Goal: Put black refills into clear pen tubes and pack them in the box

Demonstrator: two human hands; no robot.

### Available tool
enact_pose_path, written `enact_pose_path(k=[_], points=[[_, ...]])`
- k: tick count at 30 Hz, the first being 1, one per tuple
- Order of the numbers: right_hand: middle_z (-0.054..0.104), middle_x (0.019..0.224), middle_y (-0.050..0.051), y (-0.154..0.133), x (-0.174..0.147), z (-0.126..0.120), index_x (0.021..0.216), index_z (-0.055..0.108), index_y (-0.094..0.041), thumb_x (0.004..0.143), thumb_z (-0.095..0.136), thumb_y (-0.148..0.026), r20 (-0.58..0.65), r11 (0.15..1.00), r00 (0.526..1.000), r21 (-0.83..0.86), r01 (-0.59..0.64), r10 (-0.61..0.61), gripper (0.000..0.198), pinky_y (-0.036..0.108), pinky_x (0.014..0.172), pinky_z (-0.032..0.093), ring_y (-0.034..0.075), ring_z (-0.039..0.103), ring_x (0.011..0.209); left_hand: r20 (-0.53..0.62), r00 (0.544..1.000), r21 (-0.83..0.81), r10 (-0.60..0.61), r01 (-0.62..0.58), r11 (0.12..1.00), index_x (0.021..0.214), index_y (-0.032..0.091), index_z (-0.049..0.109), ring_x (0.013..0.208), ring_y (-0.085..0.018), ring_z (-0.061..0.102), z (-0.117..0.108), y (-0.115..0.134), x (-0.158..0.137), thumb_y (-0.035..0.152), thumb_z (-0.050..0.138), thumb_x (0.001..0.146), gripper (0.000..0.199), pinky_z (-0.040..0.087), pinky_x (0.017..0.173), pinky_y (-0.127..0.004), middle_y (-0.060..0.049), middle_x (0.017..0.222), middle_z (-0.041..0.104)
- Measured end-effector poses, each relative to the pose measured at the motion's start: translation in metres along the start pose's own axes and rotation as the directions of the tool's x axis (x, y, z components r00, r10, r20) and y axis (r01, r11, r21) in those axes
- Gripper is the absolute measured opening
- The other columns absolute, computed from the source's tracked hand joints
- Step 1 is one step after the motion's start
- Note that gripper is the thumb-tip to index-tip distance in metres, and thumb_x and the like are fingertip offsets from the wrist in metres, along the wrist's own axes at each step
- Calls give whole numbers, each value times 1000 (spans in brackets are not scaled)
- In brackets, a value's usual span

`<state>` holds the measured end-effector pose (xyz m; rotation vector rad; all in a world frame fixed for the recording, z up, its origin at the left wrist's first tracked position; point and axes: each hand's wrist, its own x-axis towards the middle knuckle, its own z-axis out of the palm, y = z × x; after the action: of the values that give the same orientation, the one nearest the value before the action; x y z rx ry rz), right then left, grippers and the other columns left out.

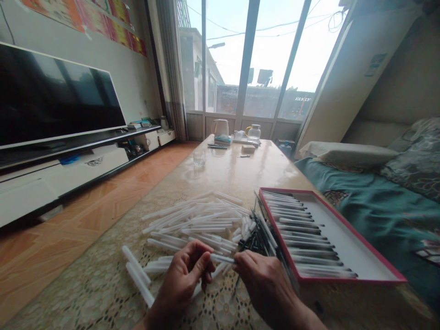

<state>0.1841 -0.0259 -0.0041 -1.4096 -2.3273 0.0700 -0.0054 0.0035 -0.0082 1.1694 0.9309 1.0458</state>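
Observation:
Between my two hands a thin white pen barrel (222,258) lies level above the table. My left hand (189,270) pinches its left end between thumb and fingers. The right end is in the closed fingers of my right hand (257,275), which hide its tip. Loose white pen barrels (192,215) are spread in a pile just beyond my hands. Beside my right hand lie dark thin refills (264,229) and small black pieces (249,243), with small white pieces (244,227) next to them. A red-rimmed box (347,220) to the right holds a row of pens (305,243).
The table (227,178) has a patterned cover. Toward its far end stand a drinking glass (199,159), a glass pitcher (254,132), a pale kettle-like vessel (220,128) and a small box (248,149). A sofa (347,183) is on the right, a television (58,96) on the left.

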Motion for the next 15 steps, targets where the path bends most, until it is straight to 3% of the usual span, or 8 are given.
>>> enact_pose_path(k=[5,9,12,15], points=[[59,64,-2,0,2,-5,73,56,-18,91,41,-26,71,951,990,276,-137,122,24,19,53,32,10,52,56,6,999,54,46,-46,997,77,17,57,46,-8,49,2,4,-6,35,63,75,19,39,45,-20,3,56,57],[54,60,-3,1,1,-14,72,60,-17,89,44,-30,138,893,980,409,-188,143,27,19,53,33,10,47,56,15,998,99,59,-60,993,78,18,57,48,-8,47,3,9,-12,35,62,76,17,39,47,-20,3,58,56],[53,59,-4,2,0,-16,73,62,-17,89,45,-32,166,862,977,466,-200,136,28,18,52,33,10,46,56,20,997,112,68,-70,991,79,18,57,48,-8,47,4,8,-13,36,61,77,18,38,46,-20,3,58,56],[54,60,-4,3,2,-16,74,61,-17,90,44,-31,166,890,978,417,-185,125,27,19,53,34,9,47,56,40,996,126,81,-85,988,81,19,57,47,-10,49,5,6,-9,36,58,78,18,41,46,-21,3,59,56]])
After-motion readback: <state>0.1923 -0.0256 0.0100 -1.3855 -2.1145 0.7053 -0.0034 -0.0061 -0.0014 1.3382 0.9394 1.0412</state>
